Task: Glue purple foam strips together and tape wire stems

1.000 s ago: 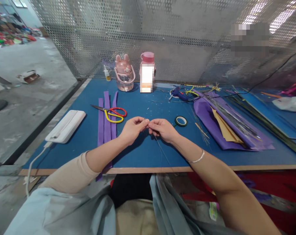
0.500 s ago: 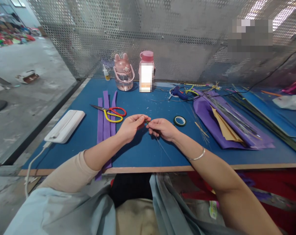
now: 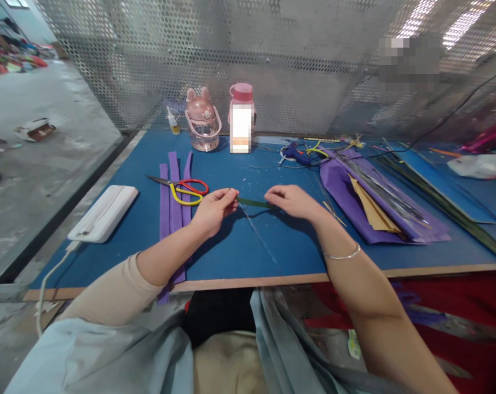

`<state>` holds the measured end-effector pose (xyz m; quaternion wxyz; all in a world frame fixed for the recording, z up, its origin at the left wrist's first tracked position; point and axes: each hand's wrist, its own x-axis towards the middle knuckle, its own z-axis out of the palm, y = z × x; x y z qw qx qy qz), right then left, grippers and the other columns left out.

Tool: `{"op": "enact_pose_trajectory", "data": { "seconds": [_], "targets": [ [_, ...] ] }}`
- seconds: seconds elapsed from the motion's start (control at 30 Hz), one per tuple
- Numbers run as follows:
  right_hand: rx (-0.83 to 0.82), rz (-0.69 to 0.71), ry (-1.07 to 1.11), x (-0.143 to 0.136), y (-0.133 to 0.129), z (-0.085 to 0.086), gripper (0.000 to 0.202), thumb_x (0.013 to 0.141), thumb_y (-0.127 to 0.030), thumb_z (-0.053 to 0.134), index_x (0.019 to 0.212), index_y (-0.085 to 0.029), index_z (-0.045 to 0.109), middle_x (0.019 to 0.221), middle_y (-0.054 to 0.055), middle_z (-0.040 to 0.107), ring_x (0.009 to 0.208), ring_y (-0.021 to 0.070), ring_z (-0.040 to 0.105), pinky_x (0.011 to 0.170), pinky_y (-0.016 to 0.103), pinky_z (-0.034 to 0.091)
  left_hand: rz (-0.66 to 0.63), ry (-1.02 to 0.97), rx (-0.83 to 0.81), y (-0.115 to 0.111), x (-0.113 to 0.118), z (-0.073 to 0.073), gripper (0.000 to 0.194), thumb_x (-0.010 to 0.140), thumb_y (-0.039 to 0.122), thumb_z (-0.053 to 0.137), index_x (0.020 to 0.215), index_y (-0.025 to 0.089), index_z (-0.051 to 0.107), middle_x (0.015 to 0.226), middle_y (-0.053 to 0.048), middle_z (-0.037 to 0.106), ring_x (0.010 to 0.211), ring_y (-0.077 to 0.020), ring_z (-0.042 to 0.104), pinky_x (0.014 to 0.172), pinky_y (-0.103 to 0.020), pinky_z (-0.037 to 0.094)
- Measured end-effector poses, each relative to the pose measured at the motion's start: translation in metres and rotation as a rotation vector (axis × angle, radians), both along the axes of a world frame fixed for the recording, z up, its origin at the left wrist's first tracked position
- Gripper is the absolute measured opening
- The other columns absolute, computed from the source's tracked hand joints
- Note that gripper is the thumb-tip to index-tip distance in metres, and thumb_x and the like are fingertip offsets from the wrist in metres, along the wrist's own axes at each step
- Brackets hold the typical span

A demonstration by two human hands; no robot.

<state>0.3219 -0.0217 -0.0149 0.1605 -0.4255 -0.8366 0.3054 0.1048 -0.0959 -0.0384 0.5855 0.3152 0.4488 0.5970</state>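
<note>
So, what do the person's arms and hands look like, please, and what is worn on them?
Both hands are bare, without gloves. The left hand comes from an arm with a beige sleeve pushed up to about the elbow. The right hand comes from a bare forearm with a thin silver bangle at the wrist. No rings or markings can be seen.

A thin dark green strip of tape (image 3: pixel 253 202) stretches taut, nearly level, from 9 to 3 o'clock above the blue tabletop (image 3: pixel 231 246); a fine wire (image 3: pixel 258 236) trails toward 5 o'clock.
</note>
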Motion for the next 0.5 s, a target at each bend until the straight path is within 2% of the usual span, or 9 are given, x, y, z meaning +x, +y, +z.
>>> {"op": "enact_pose_trajectory", "data": {
  "seconds": [0.03,0.07,0.17,0.27,0.33,0.43,0.5],
  "targets": [
    [0.102,-0.057,-0.14,0.014,0.006,0.005,0.033,0.083,-0.05,0.058,0.089,-0.018,0.066,0.083,0.005,0.068,0.072,0.0152,0.057,0.063,0.026,0.039,-0.001,-0.007,-0.011,0.001,-0.001,0.0,0.042,0.055,0.045,0.087,0.077,0.014,0.069,0.06,0.002,0.059,0.057,-0.0072,0.054,0.058,-0.02,0.045],
    [0.13,-0.083,-0.269,0.026,0.011,0.008,0.035,0.077,-0.048,0.065,0.094,-0.018,0.065,0.084,0.005,0.068,0.071,0.0156,0.057,0.062,0.026,0.038,-0.005,-0.013,-0.019,0.001,-0.002,0.0,0.042,0.055,0.045,0.087,0.077,0.014,0.068,0.059,0.002,0.058,0.057,-0.007,0.054,0.057,-0.02,0.045],
    [0.077,-0.053,-0.524,0.051,0.022,0.009,0.049,0.06,-0.032,0.08,0.104,-0.02,0.062,0.091,0.003,0.067,0.072,0.0155,0.057,0.06,0.025,0.038,-0.02,-0.022,-0.021,-0.001,-0.003,0.002,0.04,0.057,0.044,0.087,0.076,0.014,0.068,0.058,0.003,0.056,0.056,-0.0065,0.053,0.056,-0.019,0.044],
    [0.123,-0.199,-0.635,0.057,0.031,0.002,0.037,0.065,-0.017,0.072,0.101,-0.021,0.064,0.097,0.005,0.069,0.082,0.0178,0.061,0.063,0.025,0.038,-0.009,-0.035,-0.011,-0.004,-0.002,0.006,0.039,0.057,0.043,0.087,0.075,0.014,0.067,0.058,0.003,0.055,0.054,-0.0053,0.051,0.055,-0.019,0.044],
    [0.166,-0.372,-0.674,0.059,0.038,-0.003,0.027,0.074,-0.021,0.067,0.101,-0.019,0.065,0.103,0.01,0.069,0.089,0.0222,0.063,0.064,0.027,0.039,0.001,-0.042,-0.002,-0.006,-0.001,0.009,0.039,0.057,0.042,0.087,0.075,0.014,0.067,0.057,0.004,0.055,0.053,-0.0048,0.05,0.054,-0.018,0.043],
    [0.234,-0.531,-0.647,0.059,0.04,-0.003,0.044,0.075,-0.03,0.069,0.116,-0.016,0.06,0.113,0.016,0.066,0.097,0.0277,0.063,0.067,0.031,0.041,-0.008,-0.042,-0.006,-0.008,0.0,0.01,0.04,0.056,0.042,0.088,0.076,0.013,0.067,0.058,0.003,0.056,0.053,-0.0047,0.051,0.055,-0.017,0.044],
    [0.309,-0.476,-0.534,0.056,0.035,0.001,0.052,0.072,-0.027,0.071,0.121,-0.015,0.058,0.112,0.015,0.067,0.094,0.0258,0.063,0.07,0.03,0.042,-0.006,-0.054,-0.024,-0.008,0.0,0.01,0.04,0.057,0.042,0.087,0.076,0.013,0.067,0.058,0.003,0.056,0.053,-0.0048,0.051,0.054,-0.017,0.044]
  ]
}}
